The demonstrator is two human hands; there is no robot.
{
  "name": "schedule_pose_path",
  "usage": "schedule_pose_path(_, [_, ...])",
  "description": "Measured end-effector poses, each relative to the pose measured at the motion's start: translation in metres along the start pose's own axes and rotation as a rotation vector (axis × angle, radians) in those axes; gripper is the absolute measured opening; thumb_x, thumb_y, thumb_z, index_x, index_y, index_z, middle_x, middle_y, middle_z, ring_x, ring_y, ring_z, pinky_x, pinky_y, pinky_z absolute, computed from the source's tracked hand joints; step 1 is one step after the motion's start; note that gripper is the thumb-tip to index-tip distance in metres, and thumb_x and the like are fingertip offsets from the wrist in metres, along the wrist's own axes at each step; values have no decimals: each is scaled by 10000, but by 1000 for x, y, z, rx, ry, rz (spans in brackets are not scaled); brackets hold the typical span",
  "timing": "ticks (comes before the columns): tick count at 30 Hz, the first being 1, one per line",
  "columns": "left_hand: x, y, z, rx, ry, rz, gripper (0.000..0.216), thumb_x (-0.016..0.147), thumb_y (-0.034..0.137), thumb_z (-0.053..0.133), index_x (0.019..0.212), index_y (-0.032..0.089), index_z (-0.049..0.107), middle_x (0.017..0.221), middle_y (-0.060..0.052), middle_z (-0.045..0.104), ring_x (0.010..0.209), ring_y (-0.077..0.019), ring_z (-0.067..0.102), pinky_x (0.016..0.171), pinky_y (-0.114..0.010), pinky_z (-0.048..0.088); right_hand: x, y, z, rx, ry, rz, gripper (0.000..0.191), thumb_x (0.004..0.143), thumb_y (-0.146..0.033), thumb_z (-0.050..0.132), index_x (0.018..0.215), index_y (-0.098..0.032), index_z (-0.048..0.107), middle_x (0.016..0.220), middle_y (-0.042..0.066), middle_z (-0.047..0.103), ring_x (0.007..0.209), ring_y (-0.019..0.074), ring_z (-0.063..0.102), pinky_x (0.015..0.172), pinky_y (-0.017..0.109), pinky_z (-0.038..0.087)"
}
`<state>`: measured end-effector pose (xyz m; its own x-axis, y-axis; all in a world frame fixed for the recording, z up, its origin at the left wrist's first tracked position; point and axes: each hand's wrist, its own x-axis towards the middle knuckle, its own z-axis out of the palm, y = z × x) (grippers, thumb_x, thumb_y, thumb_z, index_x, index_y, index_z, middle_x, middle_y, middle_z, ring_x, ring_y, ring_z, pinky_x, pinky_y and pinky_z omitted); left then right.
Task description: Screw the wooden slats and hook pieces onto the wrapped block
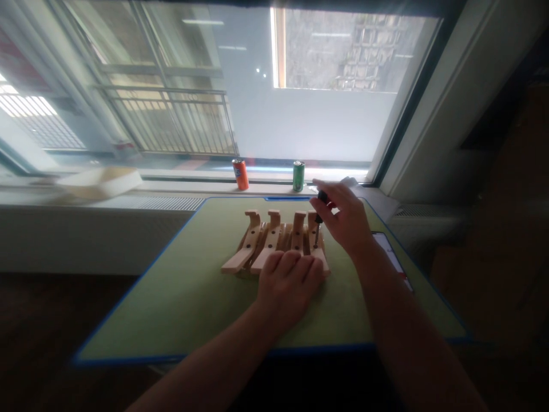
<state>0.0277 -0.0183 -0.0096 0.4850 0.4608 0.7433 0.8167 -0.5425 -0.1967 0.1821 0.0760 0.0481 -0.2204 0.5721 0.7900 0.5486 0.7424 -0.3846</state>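
Note:
A wooden rack (285, 233) lies on the green table (180, 309), with several pale curved wooden hooks fixed across it, each showing dark round spots. My right hand (345, 217) is closed around the black handle of a screwdriver (318, 219). The screwdriver stands nearly upright, its shaft pointing down to the lower dark spot on the rightmost hook (318, 257). Across the near ends of the right-hand hooks rests my left hand (291, 286), fingers curled and gripping the rack; its fingertips and the wood beneath them are hidden.
A phone (392, 260) lies by the table's right edge. On the windowsill behind stand an orange can (241, 175) and a green can (298, 176). A pale shallow tray (100, 182) sits farther left on the sill. Blue trim runs around the table.

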Motion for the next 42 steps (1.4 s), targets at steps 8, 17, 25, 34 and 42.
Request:
schedule_pose_path(8, [-1,1,1,1,-1,0,171,846,276,556,1008,235,595,894,1,649,859,-176,545,751,-375,364,-1,-5,-11,141,-111,-21,369,910,-304,415,1264,-286,519,1148,50,609,906,174,581,782,345,471])
schedule_pose_path(17, [0,2,5,65,116,41,150,833,281,549,949,208,613,809,-23,639,813,-175,557,723,-355,347,2,13,-2,222,77,236,369,711,-429,671,978,-178,628,741,7,599,624,122,523,595,289,478])
schedule_pose_path(25, [-1,2,7,80,143,46,147,832,285,551,941,207,611,814,-20,646,788,-176,557,696,-360,344,-2,23,7,377,-41,169,463,831,-389,537,1271,-247,517,993,61,651,754,144,568,663,309,505])
schedule_pose_path(34, [-3,-1,8,41,122,55,172,816,280,571,960,197,615,825,-22,654,780,-173,559,686,-359,351,1,15,-3,192,61,207,314,744,-428,636,956,-197,651,713,12,631,603,132,552,561,277,483])
schedule_pose_path(42, [-2,-3,10,45,157,65,167,816,285,572,956,202,608,802,-11,645,765,-167,562,674,-355,362,-3,-5,2,284,-54,41,337,903,-330,427,1198,-238,561,1131,64,636,998,181,598,845,346,495])
